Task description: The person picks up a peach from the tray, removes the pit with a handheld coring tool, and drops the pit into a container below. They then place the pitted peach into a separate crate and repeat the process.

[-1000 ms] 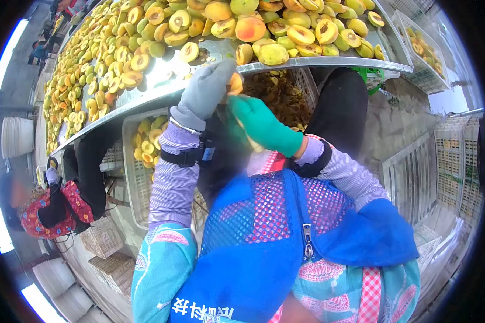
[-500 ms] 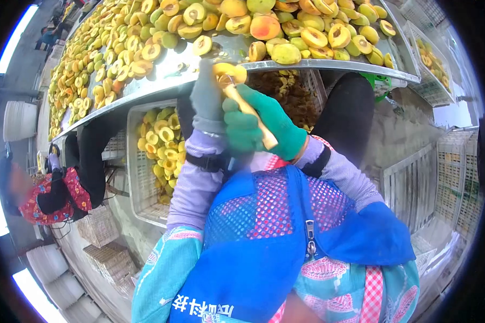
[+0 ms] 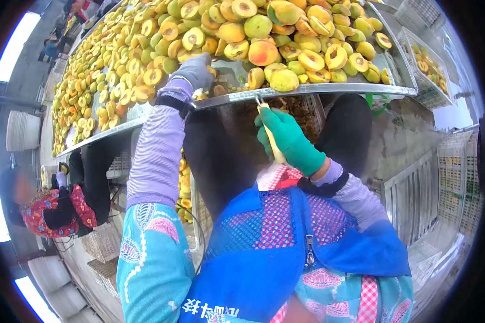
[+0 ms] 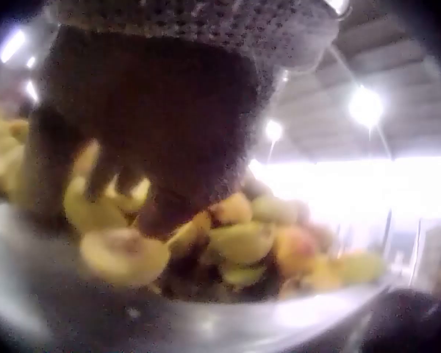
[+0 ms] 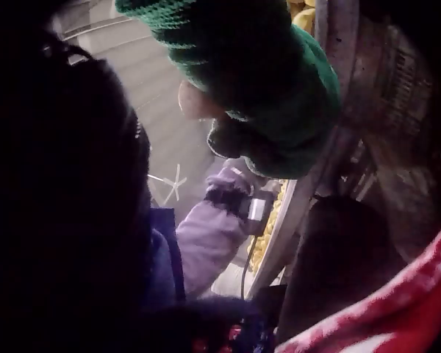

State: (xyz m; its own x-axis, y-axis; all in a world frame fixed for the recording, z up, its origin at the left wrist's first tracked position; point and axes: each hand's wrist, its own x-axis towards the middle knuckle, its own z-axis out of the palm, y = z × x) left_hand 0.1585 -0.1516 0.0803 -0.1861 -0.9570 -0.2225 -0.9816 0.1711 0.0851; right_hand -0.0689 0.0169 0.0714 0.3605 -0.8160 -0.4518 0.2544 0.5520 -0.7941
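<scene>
Halved yellow-green fruit (image 3: 310,60) lies piled on a metal table (image 3: 328,88). Over the near edge of the pile is my grey-gloved left hand (image 3: 196,71). The left wrist view has the fingers of this hand (image 4: 143,125) spread and pointing down among fruit halves, with a cut half (image 4: 125,256) just in front of them; contact is blurred. My green-gloved right hand (image 3: 291,137) grips the pale handle of a small tool (image 3: 273,141), its metal tip up at the table's edge. In the right wrist view the green glove (image 5: 257,81) shows, with the tool not clearly visible.
Below the table are a crate of dark scraps (image 3: 312,116) and some fruit (image 3: 185,188), partly behind the left arm. A crate with fruit (image 3: 428,75) stands right of the table. Another person (image 3: 59,212) sits at the left. Stacked crates (image 3: 458,167) are at the right.
My left hand has moved away from the right hand, up and over the fruit pile. The right hand has gone slightly right and down, still gripping the tool; the fruit piece is gone from between the hands.
</scene>
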